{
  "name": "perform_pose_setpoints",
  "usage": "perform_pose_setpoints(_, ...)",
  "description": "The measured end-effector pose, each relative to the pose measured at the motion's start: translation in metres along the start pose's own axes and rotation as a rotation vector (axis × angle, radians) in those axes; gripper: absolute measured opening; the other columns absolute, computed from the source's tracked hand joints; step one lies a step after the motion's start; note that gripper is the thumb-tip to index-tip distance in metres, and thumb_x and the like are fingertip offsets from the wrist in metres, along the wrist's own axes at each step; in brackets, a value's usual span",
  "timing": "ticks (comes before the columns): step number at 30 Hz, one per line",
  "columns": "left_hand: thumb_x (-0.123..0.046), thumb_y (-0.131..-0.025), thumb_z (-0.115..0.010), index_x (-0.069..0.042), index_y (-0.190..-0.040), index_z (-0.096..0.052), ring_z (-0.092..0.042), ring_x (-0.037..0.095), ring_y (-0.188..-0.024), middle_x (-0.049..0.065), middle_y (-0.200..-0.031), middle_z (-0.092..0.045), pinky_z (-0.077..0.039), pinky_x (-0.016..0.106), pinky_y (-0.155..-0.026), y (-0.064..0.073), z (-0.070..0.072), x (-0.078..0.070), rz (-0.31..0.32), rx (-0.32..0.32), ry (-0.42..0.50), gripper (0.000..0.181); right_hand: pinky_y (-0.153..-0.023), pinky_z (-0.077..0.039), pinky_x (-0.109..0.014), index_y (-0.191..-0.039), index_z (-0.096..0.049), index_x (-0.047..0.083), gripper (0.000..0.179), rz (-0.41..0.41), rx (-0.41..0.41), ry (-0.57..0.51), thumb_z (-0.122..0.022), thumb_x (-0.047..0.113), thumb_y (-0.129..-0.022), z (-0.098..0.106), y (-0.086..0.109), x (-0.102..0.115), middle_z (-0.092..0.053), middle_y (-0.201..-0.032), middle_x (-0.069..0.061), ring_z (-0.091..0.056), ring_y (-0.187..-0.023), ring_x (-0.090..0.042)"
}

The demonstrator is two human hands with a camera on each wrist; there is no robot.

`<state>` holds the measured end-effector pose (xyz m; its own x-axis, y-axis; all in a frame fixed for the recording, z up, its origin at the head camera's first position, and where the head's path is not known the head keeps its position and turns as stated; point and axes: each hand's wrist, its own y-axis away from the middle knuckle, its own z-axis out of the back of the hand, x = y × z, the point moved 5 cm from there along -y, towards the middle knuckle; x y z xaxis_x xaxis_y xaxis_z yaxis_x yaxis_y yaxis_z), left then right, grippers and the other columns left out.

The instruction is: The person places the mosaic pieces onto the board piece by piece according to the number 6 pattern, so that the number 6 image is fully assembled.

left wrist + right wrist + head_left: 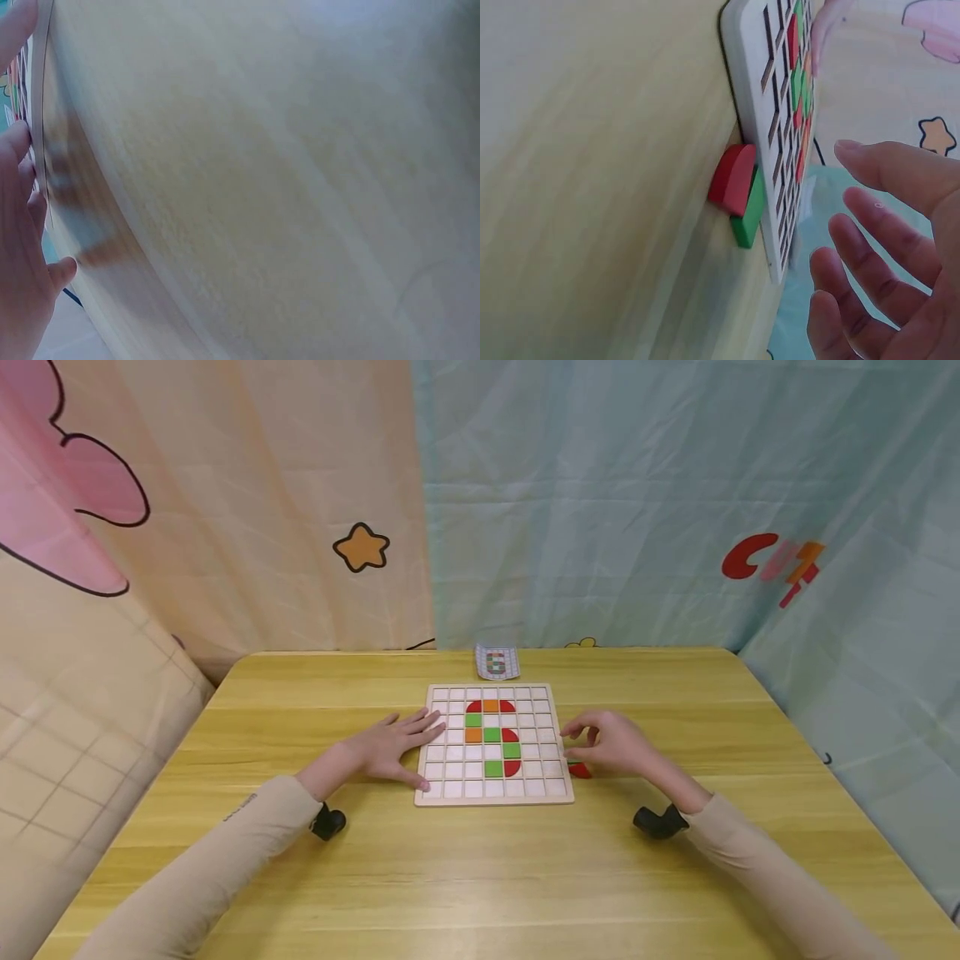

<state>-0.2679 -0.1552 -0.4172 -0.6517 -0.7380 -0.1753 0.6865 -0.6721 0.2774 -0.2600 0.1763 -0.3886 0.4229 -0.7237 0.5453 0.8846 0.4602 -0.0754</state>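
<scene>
A square wooden grid board [495, 801] lies on the table with red, green and orange blocks set in its middle cells. Spread out, my left hand [390, 747] rests its fingers and thumb on the board's left edge. By the right edge hovers my right hand [611, 743], fingers loosely bent, and the right wrist view shows nothing between thumb and fingers. Just below it, a loose red rounded block [733, 180] and a green block [749, 214] lie against the board's side. In the left wrist view only part of the left hand [22, 247] shows.
Behind the board lies a small printed card [497, 663] with a coloured grid pattern. The wooden table [480, 877] ends at a printed curtain [600, 527] at the back and sides. Black wrist mounts sit under both forearms.
</scene>
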Motion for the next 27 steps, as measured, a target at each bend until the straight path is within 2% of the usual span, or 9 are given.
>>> perform_pose_setpoints(7,-0.071,-0.08,-0.056,-0.02,-0.156,-0.009,-0.002,0.029,-0.151,0.006,-0.164,-0.002,-0.009,0.061,-0.117,0.002,0.002,0.0,0.005,-0.008,0.006,0.103,-0.059,-0.047,-0.022,-0.096,-0.074,0.013,0.026,-0.011,0.035,0.036,-0.081,0.028,-0.076,0.0,0.008,-0.011,-0.071,-0.09,0.0,-0.057,-0.064,-0.006)
perform_pose_setpoints(13,-0.072,-0.08,-0.055,-0.02,-0.156,-0.009,-0.001,0.029,-0.151,0.006,-0.164,-0.002,-0.009,0.061,-0.117,0.001,0.001,0.0,0.003,-0.006,0.004,0.103,-0.057,-0.043,-0.022,-0.088,-0.073,0.017,0.023,-0.038,0.073,0.065,-0.082,0.032,-0.075,-0.001,0.014,-0.019,-0.069,-0.084,0.005,-0.053,-0.063,-0.007)
perform_pose_setpoints(21,-0.074,-0.079,-0.054,-0.021,-0.156,-0.009,-0.001,0.027,-0.151,0.004,-0.164,-0.001,-0.009,0.06,-0.117,0.0,0.0,0.001,0.009,-0.004,-0.005,0.104,-0.061,-0.043,-0.022,-0.085,-0.073,0.02,0.02,-0.06,0.095,0.062,-0.083,0.03,-0.072,-0.003,0.017,-0.023,-0.068,-0.084,0.007,-0.052,-0.066,-0.008)
perform_pose_setpoints(27,-0.074,-0.079,-0.054,-0.021,-0.156,-0.009,-0.002,0.028,-0.151,0.005,-0.164,-0.002,-0.009,0.06,-0.117,-0.001,0.0,0.001,0.003,-0.007,0.001,0.104,-0.061,-0.043,-0.022,-0.085,-0.073,0.019,0.021,-0.045,0.113,0.059,-0.084,0.031,-0.072,-0.004,0.02,-0.027,-0.067,-0.085,0.005,-0.052,-0.067,-0.007)
